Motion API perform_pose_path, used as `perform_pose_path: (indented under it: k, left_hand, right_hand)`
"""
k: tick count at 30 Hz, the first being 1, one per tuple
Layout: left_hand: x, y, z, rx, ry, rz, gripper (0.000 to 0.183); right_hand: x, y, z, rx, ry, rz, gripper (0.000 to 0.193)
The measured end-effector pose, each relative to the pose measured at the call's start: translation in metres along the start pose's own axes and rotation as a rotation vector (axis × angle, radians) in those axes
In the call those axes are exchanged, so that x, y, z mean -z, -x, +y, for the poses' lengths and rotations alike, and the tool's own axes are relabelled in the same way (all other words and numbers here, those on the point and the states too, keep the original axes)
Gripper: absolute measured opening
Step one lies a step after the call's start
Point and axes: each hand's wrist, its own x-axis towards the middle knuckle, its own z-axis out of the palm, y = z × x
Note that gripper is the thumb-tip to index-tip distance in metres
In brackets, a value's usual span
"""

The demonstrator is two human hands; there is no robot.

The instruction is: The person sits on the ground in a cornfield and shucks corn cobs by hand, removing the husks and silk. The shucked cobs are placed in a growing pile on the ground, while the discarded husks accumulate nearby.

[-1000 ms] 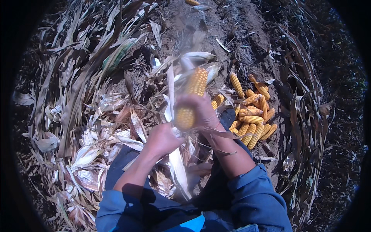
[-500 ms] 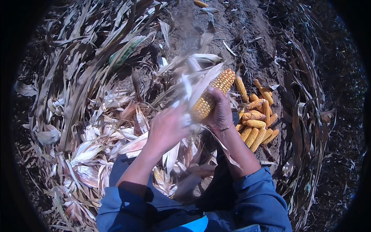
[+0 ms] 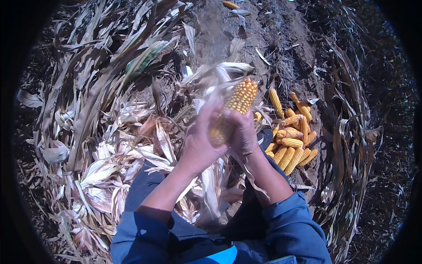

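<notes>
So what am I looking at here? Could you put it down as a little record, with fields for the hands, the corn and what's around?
Right hand: holds an ear of corn, thumb across it
Left hand: against the ear's lower left side, blurred; exact grip unclear
Ear's upper end: bare yellow kernels, pointing away from the person
Right side: pile of yellow ears on the ground
Left side: heap of pale husks
Far edge: lone ear

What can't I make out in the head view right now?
All in the head view:
Left hand: blur hides its fingers' contact.
Right hand: the corn cob hides most fingers.
Pile of cobs: upper ones cover those beneath.
Far cob: too small for kernel detail.
</notes>
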Motion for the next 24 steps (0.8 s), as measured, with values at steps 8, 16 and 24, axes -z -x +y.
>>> perform_pose_path:
  k: [8, 16, 24]
  left_hand:
    - [0.008, -0.003, 0.006, 0.425, 0.08, -0.205, 0.094]
    - [0.002, 0.007, -0.004, 0.474, 0.343, -0.255, 0.073]
    - [0.005, 0.002, 0.008, 0.368, -0.412, -0.143, 0.041]
  right_hand:
    - [0.004, -0.001, 0.001, -0.066, -0.021, -0.038, 0.027]
    - [-0.003, 0.008, -0.005, -0.087, -0.067, -0.13, 0.045]
    - [0.005, -0.006, 0.02, 0.122, 0.377, 0.083, 0.051]
